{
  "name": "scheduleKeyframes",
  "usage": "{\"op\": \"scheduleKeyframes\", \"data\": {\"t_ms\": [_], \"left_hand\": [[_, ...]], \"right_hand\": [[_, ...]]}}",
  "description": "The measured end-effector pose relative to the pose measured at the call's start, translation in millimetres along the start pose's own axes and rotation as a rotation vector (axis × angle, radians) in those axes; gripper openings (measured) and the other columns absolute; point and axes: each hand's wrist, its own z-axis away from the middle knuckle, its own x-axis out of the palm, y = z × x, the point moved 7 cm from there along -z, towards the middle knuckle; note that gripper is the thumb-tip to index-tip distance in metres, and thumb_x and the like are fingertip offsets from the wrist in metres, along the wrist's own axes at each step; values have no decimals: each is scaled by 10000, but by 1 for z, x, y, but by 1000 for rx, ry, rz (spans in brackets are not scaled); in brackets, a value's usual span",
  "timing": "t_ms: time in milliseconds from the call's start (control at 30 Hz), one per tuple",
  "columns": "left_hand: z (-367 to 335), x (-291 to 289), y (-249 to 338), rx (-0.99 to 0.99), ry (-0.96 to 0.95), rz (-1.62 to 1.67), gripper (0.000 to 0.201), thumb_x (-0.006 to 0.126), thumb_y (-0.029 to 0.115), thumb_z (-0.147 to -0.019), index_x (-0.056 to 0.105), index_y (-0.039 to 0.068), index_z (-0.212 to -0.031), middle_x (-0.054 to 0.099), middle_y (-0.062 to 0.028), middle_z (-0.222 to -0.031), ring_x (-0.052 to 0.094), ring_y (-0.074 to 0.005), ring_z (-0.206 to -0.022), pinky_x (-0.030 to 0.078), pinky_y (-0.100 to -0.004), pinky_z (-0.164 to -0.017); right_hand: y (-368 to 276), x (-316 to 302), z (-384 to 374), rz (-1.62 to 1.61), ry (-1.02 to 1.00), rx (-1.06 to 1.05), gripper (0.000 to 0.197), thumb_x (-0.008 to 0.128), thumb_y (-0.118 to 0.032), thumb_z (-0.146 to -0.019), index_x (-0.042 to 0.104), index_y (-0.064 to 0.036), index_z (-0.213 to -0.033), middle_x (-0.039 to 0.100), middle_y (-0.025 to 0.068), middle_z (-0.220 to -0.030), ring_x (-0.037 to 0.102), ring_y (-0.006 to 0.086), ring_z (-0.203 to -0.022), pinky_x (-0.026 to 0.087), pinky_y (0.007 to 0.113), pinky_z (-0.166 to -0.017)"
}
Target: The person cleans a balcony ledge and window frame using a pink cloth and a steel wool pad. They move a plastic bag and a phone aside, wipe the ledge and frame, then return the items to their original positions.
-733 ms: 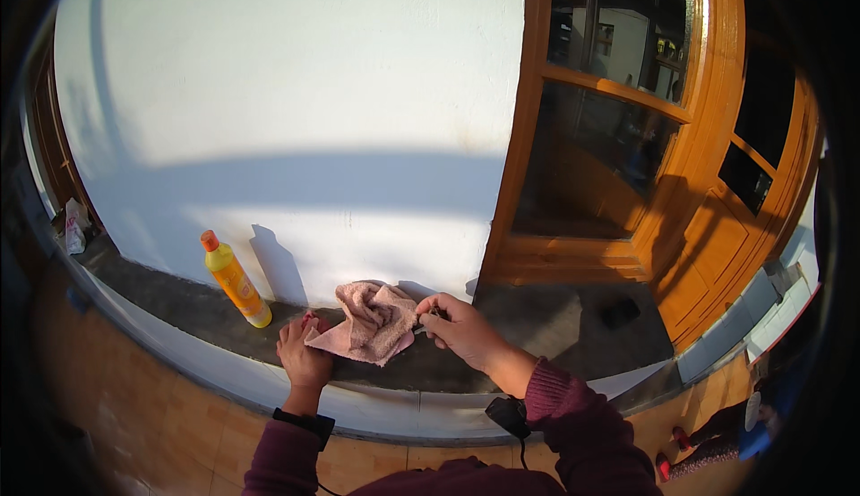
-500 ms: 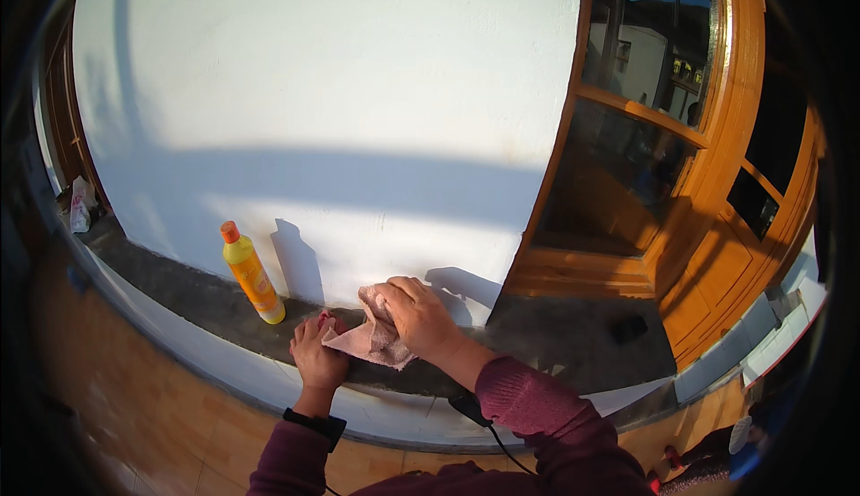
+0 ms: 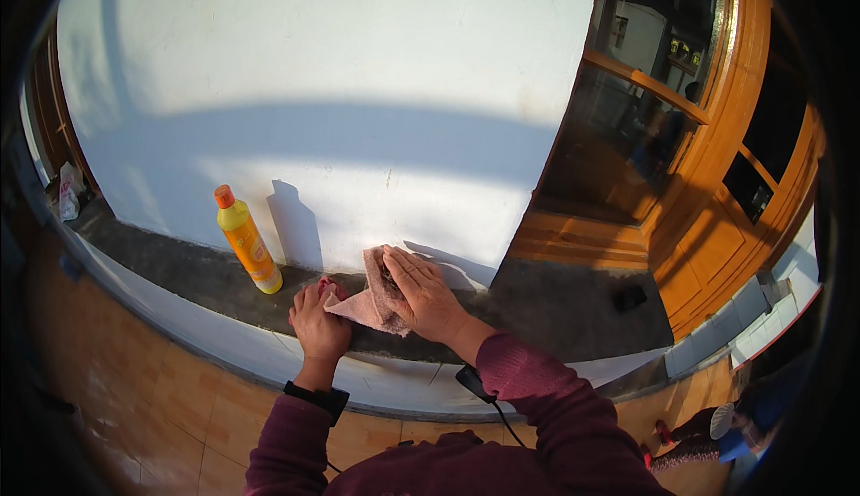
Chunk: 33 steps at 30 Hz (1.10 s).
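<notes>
Low on the dark ledge, my left hand (image 3: 320,326) is closed around a small reddish-pink thing (image 3: 328,286), mostly hidden by the fingers. A pale pink cloth (image 3: 365,310) spreads from beside it to my right hand (image 3: 432,301), whose fingers lie along the cloth and press it. A dark brown patch shows between that cloth and my right fingers; I cannot tell what it is. To the left of both hands stands a yellow squeeze bottle (image 3: 248,243) with an orange cap, untouched.
A white wall (image 3: 358,66) rises behind the dark ledge (image 3: 179,258). To the right are a wooden-framed window (image 3: 663,129) and a small black object (image 3: 629,297). A white plastic bag (image 3: 70,193) sits at far left. Another person's legs (image 3: 694,442) show at lower right.
My right hand has flattened on the cloth, its fingers pointing more upward, uncovering the dark brown patch. My left hand keeps its grip. The whole view has shifted, so the ledge appears higher.
</notes>
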Motion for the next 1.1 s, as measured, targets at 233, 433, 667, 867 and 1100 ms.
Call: {"op": "scheduleKeyframes", "data": {"t_ms": [233, 433, 667, 867, 1100], "left_hand": [[2, 3, -1, 1, 5, -24, 254, 677, 248, -839, 689, 161, -1077, 627, -85, -1152, 556, -376, -1144, 448, -512, -902], [3, 6, -4, -12, 4, 8, 270, 685, 244, -847, 698, 124, -1087, 629, -91, -1167, 550, -375, -1168, 438, -508, -916], [2, 1, 1, 29, 60, -4, 279, 689, 239, -840, 702, 94, -1077, 642, -89, -1120, 574, -361, -1109, 450, -488, -863], [1, -2, 3, 50, 72, -11, 266, 672, 232, -848, 702, 82, -1066, 647, -95, -1090, 585, -368, -1064, 454, -490, -827], [4, 6, -5, 10, 22, 16, 292, 684, 229, -826, 695, 114, -1094, 629, -103, -1143, 556, -381, -1158, 441, -517, -900]], "right_hand": [[-2, -27, 16, -9, 54, 172, 553, 532, -61, -914, 455, 21, -1455, 562, 207, -1388, 521, 343, -1302, 385, 451, -1055], [4, 0, 24, 47, -89, 235, 517, 539, -14, -881, 519, 30, -1396, 643, 198, -1261, 608, 360, -1190, 462, 458, -950], [2, -6, 17, 62, 70, 174, 460, 563, -42, -875, 570, 33, -1328, 680, 206, -1199, 636, 361, -1148, 506, 464, -920], [17, 7, 14, -8, 39, 208, 368, 597, -83, -903, 606, -2, -1262, 670, 221, -1205, 654, 392, -1081, 538, 490, -875], [33, 16, 4, -110, 8, 293, 240, 632, -102, -912, 653, -26, -1138, 697, 159, -1089, 679, 379, -964, 555, 432, -800]]}}
